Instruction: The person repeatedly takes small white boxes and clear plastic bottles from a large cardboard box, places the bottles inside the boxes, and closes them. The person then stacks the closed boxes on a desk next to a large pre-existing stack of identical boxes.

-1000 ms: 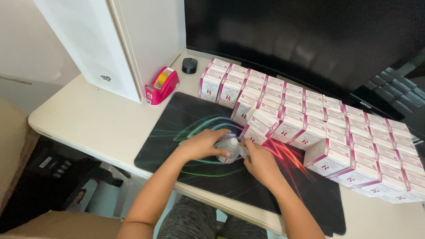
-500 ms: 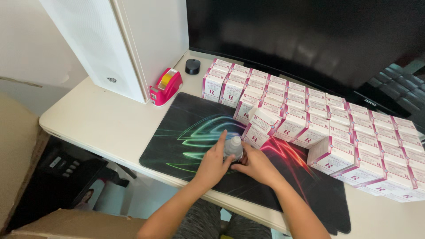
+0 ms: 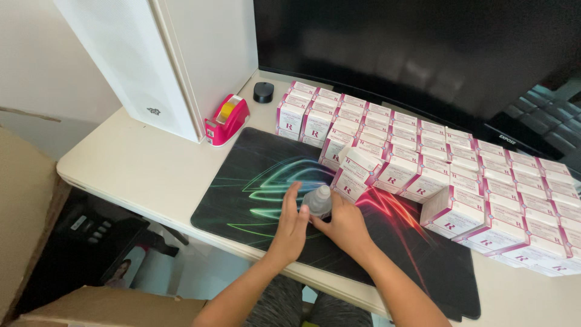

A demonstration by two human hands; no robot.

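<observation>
I had both hands over the dark desk mat [image 3: 254, 181], meeting at one small grey-white bottle [image 3: 319, 200]; the bottle stood roughly upright on the mat, its long axis near vertical, cap end up and tipped slightly away from me; my right hand [image 3: 345, 225] was wrapped round its near side, fingers clenched on the body; my left hand [image 3: 292, 225] lay just beside it on the left, palm turned to the bottle and fingers spread and raised, touching or nearly touching it, not closed on anything I could see; so the bottle sat between the two hands, the right one nearer and doing the holding

Just beyond the bottle, up and to the right, ran the white-and-pink cartons [image 3: 423, 151], packed in rows along the desk; far too many to count exactly, several dozen; one carton [image 3: 362, 162] lay tilted atop the others nearest my hands

Counted singly: one bottle, one pink tape dispenser [image 3: 226, 119], one small black round object [image 3: 263, 91], one white tower case [image 3: 163, 54], one dark monitor [image 3: 393, 48]
</observation>
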